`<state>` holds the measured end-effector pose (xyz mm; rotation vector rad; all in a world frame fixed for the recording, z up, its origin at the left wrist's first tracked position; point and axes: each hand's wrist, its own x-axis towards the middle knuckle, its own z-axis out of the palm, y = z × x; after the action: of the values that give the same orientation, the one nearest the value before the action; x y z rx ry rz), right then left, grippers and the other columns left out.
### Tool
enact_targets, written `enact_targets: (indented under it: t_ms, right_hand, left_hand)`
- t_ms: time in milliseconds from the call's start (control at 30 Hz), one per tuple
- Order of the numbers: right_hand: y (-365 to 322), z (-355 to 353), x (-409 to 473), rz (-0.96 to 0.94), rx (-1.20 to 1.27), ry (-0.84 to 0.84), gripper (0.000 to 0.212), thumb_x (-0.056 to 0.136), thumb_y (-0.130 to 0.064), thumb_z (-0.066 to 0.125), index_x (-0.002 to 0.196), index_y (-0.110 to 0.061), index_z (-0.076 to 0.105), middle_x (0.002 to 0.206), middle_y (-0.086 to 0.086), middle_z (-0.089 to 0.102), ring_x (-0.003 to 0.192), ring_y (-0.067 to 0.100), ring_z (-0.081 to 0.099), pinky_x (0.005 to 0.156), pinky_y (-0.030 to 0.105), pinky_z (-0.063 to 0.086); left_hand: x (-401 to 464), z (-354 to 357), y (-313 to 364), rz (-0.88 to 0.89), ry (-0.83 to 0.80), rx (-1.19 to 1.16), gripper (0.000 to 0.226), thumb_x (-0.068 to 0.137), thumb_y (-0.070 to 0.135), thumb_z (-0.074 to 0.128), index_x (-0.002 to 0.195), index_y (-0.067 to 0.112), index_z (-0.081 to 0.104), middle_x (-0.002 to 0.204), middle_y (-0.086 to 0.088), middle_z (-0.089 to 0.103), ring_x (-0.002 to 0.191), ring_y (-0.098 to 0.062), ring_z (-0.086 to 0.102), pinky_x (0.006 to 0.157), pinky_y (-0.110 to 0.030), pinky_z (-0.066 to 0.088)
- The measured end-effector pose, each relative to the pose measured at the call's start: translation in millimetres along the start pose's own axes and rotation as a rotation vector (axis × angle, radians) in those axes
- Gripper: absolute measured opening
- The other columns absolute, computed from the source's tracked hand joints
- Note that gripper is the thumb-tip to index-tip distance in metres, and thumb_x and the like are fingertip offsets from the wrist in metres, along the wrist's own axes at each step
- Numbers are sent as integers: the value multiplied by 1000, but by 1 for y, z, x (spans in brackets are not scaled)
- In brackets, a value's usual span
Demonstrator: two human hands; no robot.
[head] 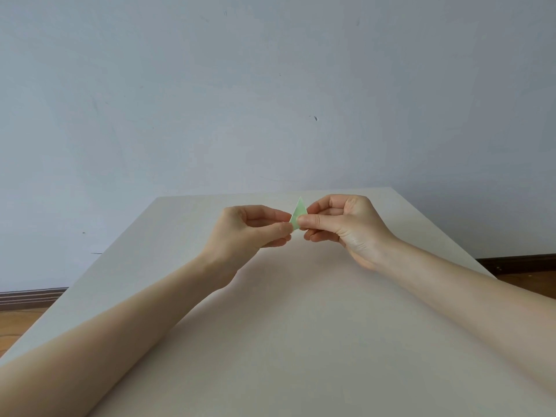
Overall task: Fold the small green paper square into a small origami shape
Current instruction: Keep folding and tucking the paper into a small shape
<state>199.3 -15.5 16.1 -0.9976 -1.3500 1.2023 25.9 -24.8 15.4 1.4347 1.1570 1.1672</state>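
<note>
Both bare forearms reached in from the near corners of the pale, matte, cream-coloured table [301, 341] and met above its far half, toward the far edge.

The left hand [243, 233] was curled, its thumb and forefinger closed on the lower left edge of the small, pale green folded paper piece [298, 213]. The right hand [343, 224] was also curled, its thumb laid across the paper's lower right part, with a finger presumably behind it. The paper was therefore gripped by both sets of fingers and held in the air, clear of the table surface. It showed as a narrow triangular point standing upward. Its lower part was hidden by the fingertips, so the number of layers could not be told.

Risks, as judged from this position:
- The piece was small and the pinches covered much of it. A crease made blind could land off-line and skew the shape.
- With no table support under it, uneven pressure from the two thumbs could twist the layers apart.
- Thin paper might tear at an existing fold if pulled sideways.
- If either pinch were released to regrip, the piece could slip out and drop.

Behind the table stood a plain, pale grey-blue painted wall [270, 85].
</note>
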Motion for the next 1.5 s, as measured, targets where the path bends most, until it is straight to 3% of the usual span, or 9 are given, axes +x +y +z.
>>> enact_targets:
  t_ms: [300, 433, 633, 867, 1100, 1500]
  right_hand:
    - [-1, 2, -2, -16, -80, -78, 22, 74, 6, 71, 94, -1, 64, 76, 12, 70, 59, 21, 68, 59, 24, 56]
    - [-2, 1, -1, 0, -80, -89, 22, 74, 6, 71, 93, -3, 64, 77, 13, 71, 60, 23, 69, 59, 24, 56]
    - [-1, -6, 2, 22, -29, -111, 18, 80, 6, 64, 95, -4, 65, 80, 15, 73, 68, 23, 71, 62, 24, 56]
    - [1, -6, 2, 0, -17, -114, 15, 86, 4, 57, 92, -5, 67, 83, 10, 71, 71, 23, 72, 58, 22, 53]
    - [4, -3, 2, 41, 47, -135, 8, 86, -12, 62, 91, -11, 68, 72, 2, 58, 56, 14, 56, 51, 21, 48]
    - [3, -6, 4, -5, 135, -236, 10, 89, -5, 56, 86, -5, 66, 77, 7, 65, 74, 19, 66, 72, 24, 54]
  left_hand:
    - [1, 0, -2, -38, 20, -5, 14, 75, 5, 73, 87, -3, 71, 84, -16, 73, 66, -16, 69, 71, -23, 57]
    - [0, 1, -1, -38, 15, -5, 13, 76, 4, 72, 86, -3, 70, 83, -16, 73, 65, -16, 68, 70, -22, 57]
    - [0, 1, 1, -29, 22, -17, 2, 76, 3, 72, 77, 4, 71, 70, -7, 73, 62, -13, 67, 68, -21, 57]
    - [-1, 0, 1, 23, 98, 39, 8, 76, 5, 73, 71, 11, 72, 65, -1, 71, 58, -13, 66, 64, -21, 56]
    - [-1, 1, -2, 76, 181, 65, 12, 74, 4, 74, 70, 15, 74, 67, 0, 73, 65, -15, 70, 76, -28, 57]
    - [-1, -1, -1, 8, 85, -5, 8, 74, 10, 75, 79, 15, 76, 86, -2, 76, 87, -14, 70, 94, -30, 51]
